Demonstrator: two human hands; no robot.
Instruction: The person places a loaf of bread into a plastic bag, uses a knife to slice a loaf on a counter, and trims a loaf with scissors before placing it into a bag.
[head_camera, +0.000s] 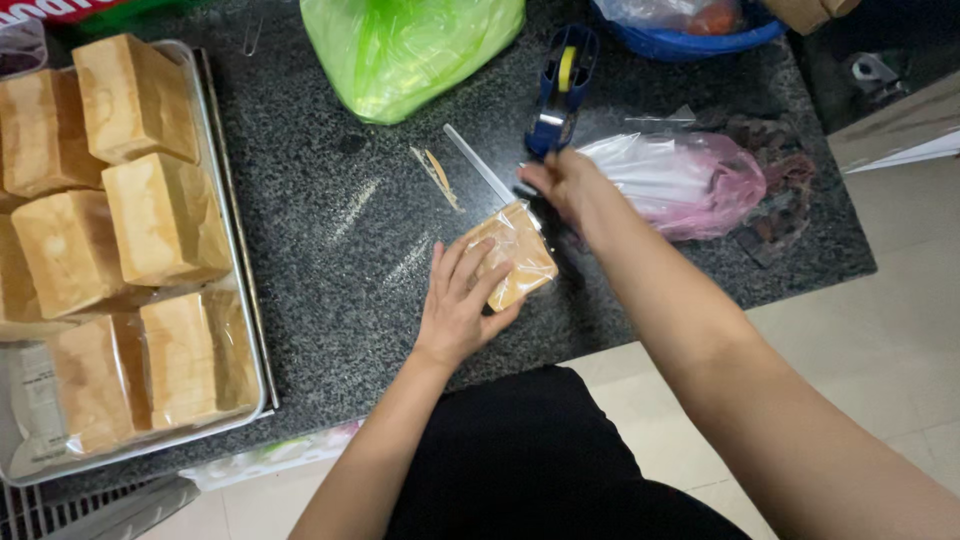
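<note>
A person stands at a dark speckled stone counter (330, 200), seen from above. At nine o'clock a metal tray (243, 300) holds golden bread loaves (165, 215), some bare and the nearer ones at seven o'clock already in clear bags. Just left of centre, the left hand (462, 300) lies flat with fingers spread, pressing down on a small bagged piece of bread (518, 252) that rests on the counter at the middle of the view. The clear neck of that bag stretches up toward twelve o'clock, where the right hand (562, 185) is closed in a pinch around it, right beside a blue tape dispenser (560, 88) with a yellow roll. Above, at twelve o'clock, sits a green plastic bag (405, 45); at two o'clock lie a pink plastic bag (690, 185) and the rim of a blue basin (690, 42). The step in hand appears to be sealing the bag's neck. Judging from this, the next move calls for keeping the neck gathered tight and drawing it through the dispenser while the flat hand steadies the bread.
</note>
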